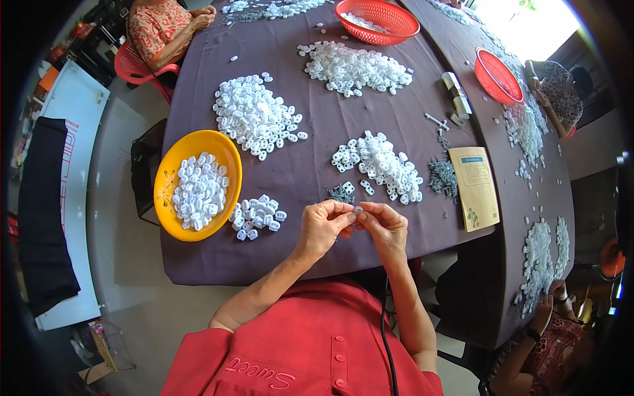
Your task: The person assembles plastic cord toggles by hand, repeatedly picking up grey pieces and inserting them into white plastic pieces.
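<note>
My left hand (319,230) and my right hand (384,231) meet near the table's front edge, thumbs and forefingers pinched together. Between the fingertips is a small white plastic piece (358,210), mostly covered by them. Just beyond the hands lie a little heap of dark grey bits (341,193) and a pile of white plastic pieces with holes (388,170). To the left, a yellow-orange plate (166,148) holds many white pieces with dark marks. Beside it is a small pile of similar pieces (257,216).
Farther back are two larger white piles (254,115) (356,68) and a red basket (389,26). On the right lie grey bits (444,177), a brown packet (474,188) and a white cylindrical object (456,92). Another red basket (495,76) stands farther right. Other people sit around the tables.
</note>
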Demonstrator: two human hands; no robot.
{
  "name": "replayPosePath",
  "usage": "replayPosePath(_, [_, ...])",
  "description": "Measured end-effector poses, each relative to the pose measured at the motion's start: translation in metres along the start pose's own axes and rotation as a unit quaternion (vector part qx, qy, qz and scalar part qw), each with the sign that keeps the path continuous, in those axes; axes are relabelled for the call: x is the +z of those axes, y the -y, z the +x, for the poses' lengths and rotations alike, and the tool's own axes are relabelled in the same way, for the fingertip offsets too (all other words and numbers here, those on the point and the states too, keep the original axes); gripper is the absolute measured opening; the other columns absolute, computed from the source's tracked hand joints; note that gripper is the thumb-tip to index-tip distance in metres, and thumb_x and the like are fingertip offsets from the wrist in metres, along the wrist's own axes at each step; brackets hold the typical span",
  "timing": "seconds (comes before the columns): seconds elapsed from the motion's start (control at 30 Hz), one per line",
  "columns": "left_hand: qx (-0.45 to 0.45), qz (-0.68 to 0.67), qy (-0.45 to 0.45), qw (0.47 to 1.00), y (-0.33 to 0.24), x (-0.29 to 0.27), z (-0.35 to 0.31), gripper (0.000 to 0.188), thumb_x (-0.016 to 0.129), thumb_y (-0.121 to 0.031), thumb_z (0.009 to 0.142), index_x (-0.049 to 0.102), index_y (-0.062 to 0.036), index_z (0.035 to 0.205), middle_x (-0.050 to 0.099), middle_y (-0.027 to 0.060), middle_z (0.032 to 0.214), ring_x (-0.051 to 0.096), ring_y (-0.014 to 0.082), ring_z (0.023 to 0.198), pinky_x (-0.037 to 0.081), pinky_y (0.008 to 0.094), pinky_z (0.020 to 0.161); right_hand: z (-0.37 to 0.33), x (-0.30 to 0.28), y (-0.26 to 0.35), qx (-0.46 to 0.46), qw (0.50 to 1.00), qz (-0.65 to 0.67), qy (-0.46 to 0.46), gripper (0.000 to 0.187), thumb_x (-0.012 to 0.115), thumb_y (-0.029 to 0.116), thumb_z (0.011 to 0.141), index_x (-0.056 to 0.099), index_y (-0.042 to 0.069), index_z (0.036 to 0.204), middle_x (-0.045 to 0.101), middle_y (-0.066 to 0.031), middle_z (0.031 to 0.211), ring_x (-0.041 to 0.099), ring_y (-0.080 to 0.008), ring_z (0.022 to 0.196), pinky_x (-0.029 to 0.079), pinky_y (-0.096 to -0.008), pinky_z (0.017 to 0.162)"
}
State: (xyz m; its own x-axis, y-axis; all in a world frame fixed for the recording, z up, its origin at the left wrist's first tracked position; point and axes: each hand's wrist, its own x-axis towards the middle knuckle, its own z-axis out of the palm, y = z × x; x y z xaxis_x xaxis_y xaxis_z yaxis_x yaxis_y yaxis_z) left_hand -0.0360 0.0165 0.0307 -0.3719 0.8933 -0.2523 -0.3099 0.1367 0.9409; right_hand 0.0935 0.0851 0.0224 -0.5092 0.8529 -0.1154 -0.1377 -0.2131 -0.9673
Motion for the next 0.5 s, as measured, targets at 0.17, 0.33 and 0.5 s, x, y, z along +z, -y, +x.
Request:
replayPosePath(0.17, [-0.018,-0.063,-0.02,0.998,0.006,-0.001,0.004,0.009,0.065,-0.006,0.082,0.065,0.0009,0.089,0.067,0.0071,0.079,0.064,0.0119,0.065,0.053,0.0222,0.058,-0.001,0.001,-0.009,-0.035,0.999,-0.01,0.019,0.024,0.064,-0.004,0.08,0.063,-0.001,0.103,0.065,-0.0043,0.089,0.061,-0.009,0.076,0.05,-0.0221,0.069])
replayPosePath(0.33, [-0.092,-0.12,-0.039,0.988,0.01,-0.005,0.007,0.01,0.068,-0.008,0.08,0.066,-0.002,0.088,0.067,0.0051,0.081,0.064,0.0119,0.068,0.053,0.023,0.06,0.0,0.007,-0.003,-0.16,0.968,-0.192,0.017,0.033,0.064,-0.007,0.074,0.061,0.001,0.106,0.063,-0.0071,0.092,0.063,-0.0132,0.078,0.05,-0.0242,0.069])
replayPosePath(0.5, [-0.149,-0.165,-0.023,0.975,0.009,-0.004,0.004,0.012,0.068,-0.013,0.081,0.066,-0.0039,0.089,0.067,0.004,0.084,0.064,0.0114,0.074,0.053,0.0256,0.064,-0.002,0.007,0.0,-0.207,0.943,-0.261,0.003,0.035,0.064,-0.007,0.072,0.06,0.002,0.106,0.062,-0.01,0.092,0.064,-0.0175,0.079,0.051,-0.0263,0.068])
